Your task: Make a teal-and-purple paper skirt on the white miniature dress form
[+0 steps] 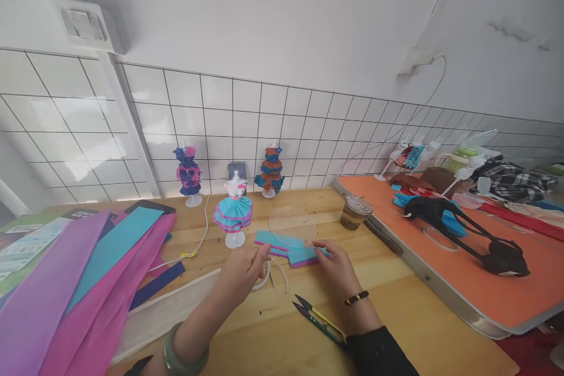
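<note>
My left hand (241,270) is closed in a pinch over the table; what it holds, if anything, I cannot make out. My right hand (338,264) pinches the right end of a turquoise fabric strip (302,256) with a magenta edge. Behind that lies a second turquoise strip (275,239), flat on the wood. Close to my left fingers is a white ring-shaped roll (263,277), partly hidden by the hand. Thread snips (321,322) with yellow and green handles rest near my right wrist. A small dress form in a turquoise ruffled dress (233,212) stands beyond my left hand.
Purple, turquoise and magenta fabric lengths (97,270) cover the left side. Two small dressed forms, one navy and pink (188,171), one brown and teal (270,169), stand by the tiled wall. A round container (353,212) sits beside an orange-topped board (445,264) with a black strapped item (467,232).
</note>
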Demonstrator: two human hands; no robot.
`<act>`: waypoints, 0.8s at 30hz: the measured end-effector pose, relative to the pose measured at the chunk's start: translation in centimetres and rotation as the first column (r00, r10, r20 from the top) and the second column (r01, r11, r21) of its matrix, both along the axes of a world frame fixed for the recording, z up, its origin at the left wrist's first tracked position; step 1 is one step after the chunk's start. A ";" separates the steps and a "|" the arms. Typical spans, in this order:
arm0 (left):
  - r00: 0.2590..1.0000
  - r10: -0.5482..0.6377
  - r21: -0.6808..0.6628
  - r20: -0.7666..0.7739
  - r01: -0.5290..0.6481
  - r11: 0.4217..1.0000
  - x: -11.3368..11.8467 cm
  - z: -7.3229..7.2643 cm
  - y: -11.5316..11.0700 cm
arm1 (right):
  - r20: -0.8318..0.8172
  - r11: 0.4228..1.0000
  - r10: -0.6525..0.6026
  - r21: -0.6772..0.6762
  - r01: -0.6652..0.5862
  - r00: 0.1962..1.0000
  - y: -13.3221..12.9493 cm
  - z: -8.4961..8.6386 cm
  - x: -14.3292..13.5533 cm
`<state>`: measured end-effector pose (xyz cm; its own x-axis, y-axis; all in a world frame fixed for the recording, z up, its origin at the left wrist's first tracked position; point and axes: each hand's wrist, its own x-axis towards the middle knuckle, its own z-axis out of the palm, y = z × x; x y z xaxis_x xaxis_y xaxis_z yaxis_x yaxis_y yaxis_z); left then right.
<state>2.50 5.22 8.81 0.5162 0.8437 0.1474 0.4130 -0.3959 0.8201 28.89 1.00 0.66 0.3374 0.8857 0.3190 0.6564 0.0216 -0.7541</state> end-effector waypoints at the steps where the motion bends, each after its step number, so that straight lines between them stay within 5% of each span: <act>1: 0.998 -0.012 0.065 -0.065 0.016 0.998 0.4 -0.4 -0.1 | 0.064 0.999 0.033 -0.016 -0.032 0.997 -0.1 0.0 0.1; 6: 0.975 -0.061 0.190 -0.212 0.102 0.976 1.3 -2.3 -0.3 | 0.337 0.980 0.187 -0.130 -0.151 0.923 -0.7 0.6 -1.0; 12: 0.974 -0.055 0.242 -0.219 0.108 0.964 1.3 -4.5 -0.4 | 0.565 0.958 0.281 -0.214 -0.191 0.776 -0.6 0.7 -2.5; 18: 0.989 -0.065 0.308 -0.135 0.104 0.946 1.1 -6.5 -0.6 | 0.678 0.945 0.326 -0.235 -0.226 0.659 0.3 0.5 -2.9; 24: 0.997 -0.034 0.325 -0.074 0.057 0.944 0.9 -7.4 -0.4 | 0.700 0.956 0.294 -0.197 -0.220 0.651 0.3 0.7 -2.1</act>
<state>3.43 4.83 1.45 0.5710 0.7305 0.3746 0.4375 -0.6568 0.6141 26.79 1.32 1.34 -0.2070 0.9371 0.2811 0.9705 0.2331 -0.0623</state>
